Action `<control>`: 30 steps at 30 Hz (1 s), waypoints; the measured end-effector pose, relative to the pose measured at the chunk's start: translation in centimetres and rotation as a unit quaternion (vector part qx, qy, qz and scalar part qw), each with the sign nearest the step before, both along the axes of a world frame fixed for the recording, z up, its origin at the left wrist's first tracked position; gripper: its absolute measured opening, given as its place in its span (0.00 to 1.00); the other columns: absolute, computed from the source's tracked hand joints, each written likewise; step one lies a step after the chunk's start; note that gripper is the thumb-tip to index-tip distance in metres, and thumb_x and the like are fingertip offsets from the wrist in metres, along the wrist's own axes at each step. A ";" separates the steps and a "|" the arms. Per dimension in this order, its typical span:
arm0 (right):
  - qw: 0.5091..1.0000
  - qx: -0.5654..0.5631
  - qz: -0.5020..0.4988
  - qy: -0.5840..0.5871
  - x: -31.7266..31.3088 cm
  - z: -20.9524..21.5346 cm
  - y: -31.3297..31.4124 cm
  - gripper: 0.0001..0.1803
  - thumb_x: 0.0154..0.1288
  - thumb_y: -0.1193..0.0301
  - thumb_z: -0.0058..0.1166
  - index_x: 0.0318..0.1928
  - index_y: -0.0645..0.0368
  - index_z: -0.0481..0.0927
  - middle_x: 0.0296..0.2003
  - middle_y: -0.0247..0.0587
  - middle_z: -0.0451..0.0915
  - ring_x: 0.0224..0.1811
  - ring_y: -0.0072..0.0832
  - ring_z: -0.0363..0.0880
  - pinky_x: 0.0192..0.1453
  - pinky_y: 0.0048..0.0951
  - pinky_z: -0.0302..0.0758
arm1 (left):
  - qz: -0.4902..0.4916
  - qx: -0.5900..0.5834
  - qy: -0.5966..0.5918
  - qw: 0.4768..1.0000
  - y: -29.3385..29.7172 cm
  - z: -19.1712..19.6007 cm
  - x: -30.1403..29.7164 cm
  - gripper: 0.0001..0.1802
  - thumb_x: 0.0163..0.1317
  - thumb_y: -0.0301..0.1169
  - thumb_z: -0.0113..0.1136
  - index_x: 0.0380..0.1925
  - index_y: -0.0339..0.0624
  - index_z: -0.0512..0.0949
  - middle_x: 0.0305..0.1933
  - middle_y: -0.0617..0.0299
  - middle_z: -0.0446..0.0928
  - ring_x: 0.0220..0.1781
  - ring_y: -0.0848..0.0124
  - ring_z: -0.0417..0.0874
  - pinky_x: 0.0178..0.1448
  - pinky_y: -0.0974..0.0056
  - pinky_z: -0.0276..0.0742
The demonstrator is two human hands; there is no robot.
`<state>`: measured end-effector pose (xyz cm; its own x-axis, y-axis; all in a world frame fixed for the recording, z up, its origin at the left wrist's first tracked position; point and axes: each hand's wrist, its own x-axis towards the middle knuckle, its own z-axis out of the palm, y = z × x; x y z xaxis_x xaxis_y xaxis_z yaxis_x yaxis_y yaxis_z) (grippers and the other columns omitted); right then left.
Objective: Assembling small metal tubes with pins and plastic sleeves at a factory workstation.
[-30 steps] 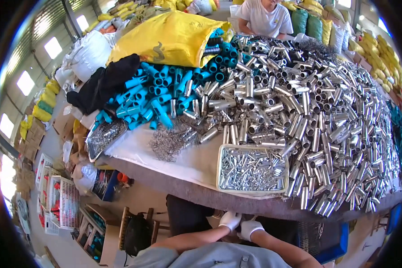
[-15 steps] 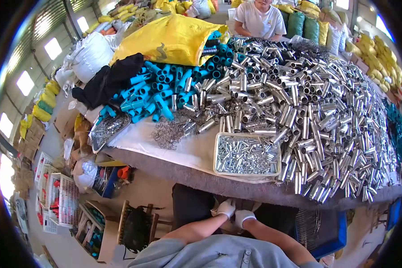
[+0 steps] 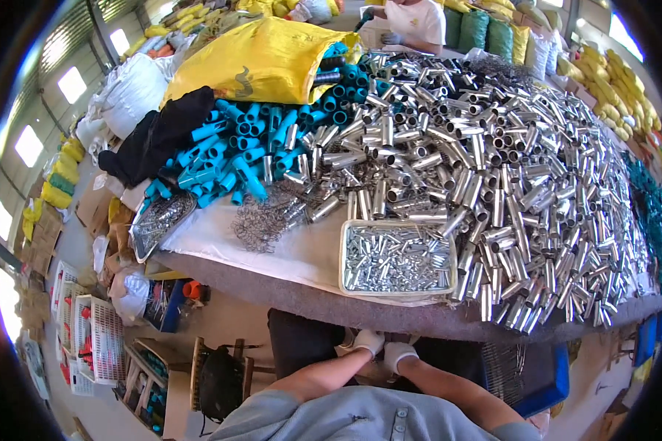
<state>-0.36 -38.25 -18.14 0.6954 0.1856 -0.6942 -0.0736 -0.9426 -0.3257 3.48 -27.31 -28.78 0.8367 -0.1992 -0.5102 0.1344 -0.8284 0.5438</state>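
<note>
My gloved left hand point(image 3: 368, 341) and right hand point(image 3: 399, 355) sit side by side just below the worktop point(image 3: 272, 290) edge, in front of my lap. Whether either grip is pressed together or pinching anything, I cannot tell; the fingers curl under, out of sight. Nearest above them lies the shallow white tray of small metal sleeves point(image 3: 397, 257). I judge a clean reach goes straight up to it, skirting the loose chrome tubes point(image 3: 493, 162) heaped beside. Further off lie blue plastic tubes point(image 3: 235, 151), a tangle of wire springs point(image 3: 261, 220) and a yellow sack point(image 3: 250, 59). Another person point(image 3: 412, 22) works at the far end.
</note>
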 end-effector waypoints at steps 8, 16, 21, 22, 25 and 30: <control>1.000 0.017 0.007 0.022 0.2 3.3 0.0 0.24 0.54 0.55 0.53 0.43 0.62 0.81 0.44 0.55 0.80 0.49 0.45 0.79 0.53 0.41 0.74 | 0.002 -0.058 -0.081 0.995 0.7 3.5 -0.2 0.21 0.60 0.45 0.46 0.39 0.41 0.80 0.41 0.41 0.77 0.47 0.46 0.77 0.54 0.50 0.72; 0.999 -0.006 0.038 0.028 0.1 0.4 0.3 0.23 0.54 0.56 0.54 0.44 0.59 0.82 0.45 0.52 0.80 0.49 0.44 0.79 0.52 0.39 0.75 | 0.003 -0.047 -0.048 0.998 0.6 1.3 -0.2 0.19 0.60 0.43 0.46 0.40 0.42 0.79 0.42 0.40 0.77 0.47 0.45 0.78 0.52 0.48 0.72; 0.998 -0.029 0.048 0.010 0.4 1.7 0.3 0.19 0.56 0.60 0.50 0.43 0.58 0.83 0.45 0.52 0.80 0.47 0.44 0.80 0.52 0.41 0.74 | 0.069 -0.078 0.034 0.994 0.8 5.0 -0.9 0.20 0.59 0.41 0.50 0.46 0.40 0.76 0.46 0.38 0.75 0.51 0.43 0.74 0.54 0.48 0.70; 0.998 -0.027 0.049 -0.004 1.1 2.1 0.1 0.19 0.56 0.60 0.51 0.43 0.58 0.83 0.46 0.52 0.80 0.48 0.44 0.80 0.53 0.40 0.74 | 0.072 -0.079 0.031 0.994 0.8 4.7 -0.7 0.20 0.59 0.41 0.50 0.46 0.40 0.76 0.46 0.38 0.75 0.51 0.43 0.74 0.54 0.48 0.70; 0.997 -0.049 0.060 0.009 1.8 3.3 -0.2 0.21 0.55 0.58 0.54 0.44 0.57 0.82 0.47 0.52 0.79 0.51 0.43 0.78 0.55 0.40 0.72 | 0.047 -0.141 -0.019 0.989 1.0 4.6 -0.1 0.22 0.61 0.43 0.48 0.49 0.41 0.75 0.50 0.36 0.73 0.55 0.44 0.72 0.57 0.51 0.69; 0.996 -0.049 0.073 0.010 0.5 4.8 -0.6 0.22 0.53 0.57 0.56 0.43 0.58 0.82 0.43 0.50 0.81 0.46 0.43 0.81 0.50 0.41 0.76 | 0.032 -0.146 -0.024 0.988 -0.4 3.9 -0.4 0.26 0.62 0.49 0.45 0.48 0.39 0.75 0.50 0.36 0.73 0.54 0.43 0.73 0.58 0.49 0.68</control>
<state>0.12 -38.86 -13.36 0.6523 0.2144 -0.7270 0.0615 -0.9710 -0.2311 3.09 -27.68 -24.87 0.8739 -0.2778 -0.3989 0.1504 -0.6257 0.7654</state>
